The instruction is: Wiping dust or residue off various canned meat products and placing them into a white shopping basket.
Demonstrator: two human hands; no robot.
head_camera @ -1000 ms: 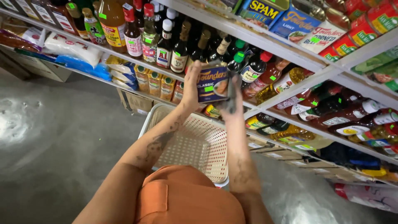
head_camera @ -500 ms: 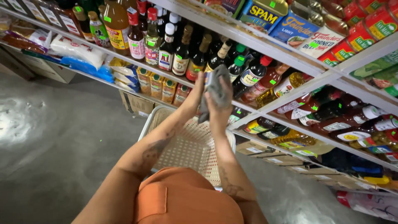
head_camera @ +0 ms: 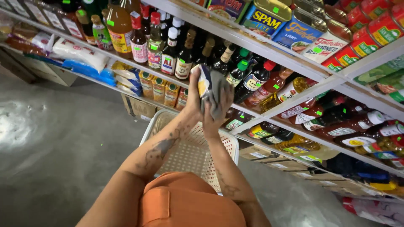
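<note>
My left hand [head_camera: 194, 97] grips a tin [head_camera: 203, 81] above the basket [head_camera: 148, 128]; my right hand [head_camera: 215, 110] presses a grey cloth [head_camera: 217, 93] on it, mid-wipe.

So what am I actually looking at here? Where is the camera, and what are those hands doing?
There is no machine here: a person wears a camera on the head, and it looks down past an orange garment at their own two bare arms. This single picture comes from that camera.

The left hand holds a small blue and yellow tin up in front of the shelves. The right hand presses a grey cloth against the tin's side.

Below the arms sits a cream plastic basket with a perforated bottom; the part in view holds nothing. Behind the hands, white store shelves carry dark glass sauce bottles and, higher up, rectangular tins of canned meat. The floor is grey concrete.
</note>
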